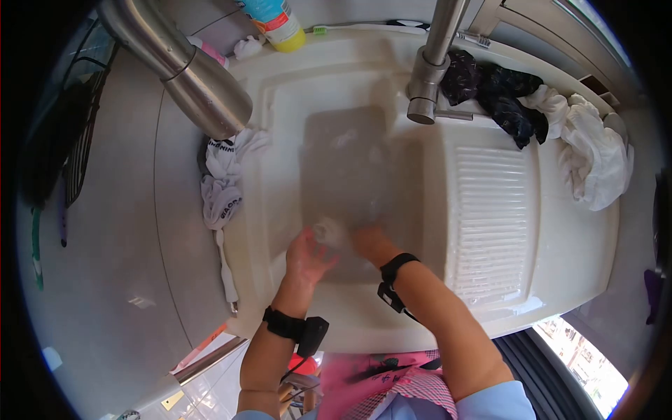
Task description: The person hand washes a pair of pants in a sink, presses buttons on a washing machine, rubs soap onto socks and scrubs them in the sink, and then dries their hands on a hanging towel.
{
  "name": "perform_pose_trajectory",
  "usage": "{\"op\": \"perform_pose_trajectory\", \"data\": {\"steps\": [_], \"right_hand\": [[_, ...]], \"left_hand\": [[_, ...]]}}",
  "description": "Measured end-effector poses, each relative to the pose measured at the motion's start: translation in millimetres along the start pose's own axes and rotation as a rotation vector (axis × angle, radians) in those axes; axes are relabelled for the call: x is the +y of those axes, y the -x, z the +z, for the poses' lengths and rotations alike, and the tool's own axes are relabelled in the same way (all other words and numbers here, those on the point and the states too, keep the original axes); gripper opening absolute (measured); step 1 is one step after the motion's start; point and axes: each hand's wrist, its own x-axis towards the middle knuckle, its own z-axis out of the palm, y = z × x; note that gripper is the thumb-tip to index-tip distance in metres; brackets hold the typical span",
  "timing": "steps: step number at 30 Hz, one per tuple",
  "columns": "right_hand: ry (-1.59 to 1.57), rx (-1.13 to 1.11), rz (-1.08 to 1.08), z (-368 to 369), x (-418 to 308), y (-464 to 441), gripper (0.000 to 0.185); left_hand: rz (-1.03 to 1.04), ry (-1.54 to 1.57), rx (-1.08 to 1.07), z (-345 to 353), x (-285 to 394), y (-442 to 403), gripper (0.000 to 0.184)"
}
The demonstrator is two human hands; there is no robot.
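Note:
Cloudy water stands in the basin of a cream-coloured sink point(280, 161). At the near left of the water, my left hand point(308, 259) has its fingers curled beside a pale, blurred cloth point(329, 232); whether it grips the cloth is unclear. My right hand point(369, 243) is partly under the water just right of the cloth, its fingers hidden by the murk. Both wrists wear black straps with small devices. Whitish shapes show faintly deeper in the water.
A metal faucet point(427, 77) rises at the back, and a large metal pipe point(210, 98) hangs at upper left. Right lie a ribbed washboard point(491, 224), dark cloths point(507, 105) and white cloth point(595, 154). White socks point(222, 189) and a toothbrush point(225, 269) line the left rim; a bottle point(276, 28) stands behind.

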Motion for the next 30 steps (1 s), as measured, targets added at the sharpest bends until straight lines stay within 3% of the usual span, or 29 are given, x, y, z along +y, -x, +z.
{"op": "perform_pose_trajectory", "data": {"steps": [3,6,7,9,11,13,16,17,19,22,23,25,26,28,30], "right_hand": [[-0.027,-0.063,0.044,-6,6,-2,0.027],[-0.406,-0.391,-0.366,-78,-2,-6,0.034],[-0.498,-0.224,-0.418,-97,-11,11,0.035],[-0.696,0.038,-0.453,-127,-31,47,0.035],[-0.92,0.221,-0.427,-146,-49,70,0.034],[-0.782,0.413,-0.348,-135,-48,70,0.031],[-0.844,0.702,-0.107,-133,-38,70,0.026],[-0.907,0.795,-0.007,-136,-35,72,0.024],[-0.948,0.833,-0.143,-140,-34,83,0.021],[-1.093,0.916,-0.225,-140,-35,104,0.016],[-1.159,0.946,-0.232,-139,-35,110,0.015],[-1.214,0.872,-0.037,-144,-32,120,0.017],[-1.243,0.832,0.061,-145,-31,125,0.019],[-1.205,0.821,0.103,-144,-24,128,0.016],[-1.182,0.844,0.122,-142,-17,129,0.017]], "left_hand": [[0.021,-0.075,-0.102,0,3,-7,0.044],[-0.006,-0.089,-0.154,-4,0,-25,0.042],[-0.024,-0.078,-0.166,-4,-2,-30,0.041],[0.212,-0.188,-0.479,-18,-12,-29,0.039],[0.21,-0.13,-0.735,-7,-14,-17,0.038],[-0.056,0.093,-0.916,25,-15,9,0.038],[-0.134,0.225,-0.906,38,-26,27,0.039],[-0.059,0.224,-0.827,45,-32,37,0.04],[0.093,0.223,-0.677,64,-40,60,0.042],[0.093,0.179,-1.012,64,-47,41,0.041],[0.106,0.129,-1.004,65,-53,37,0.039],[0.137,0.025,-0.988,69,-61,34,0.037],[0.18,0.018,-1.083,72,-66,31,0.036],[0.264,0.001,-1.277,79,-72,20,0.035],[0.211,0.013,-1.4,82,-79,16,0.034]]}}
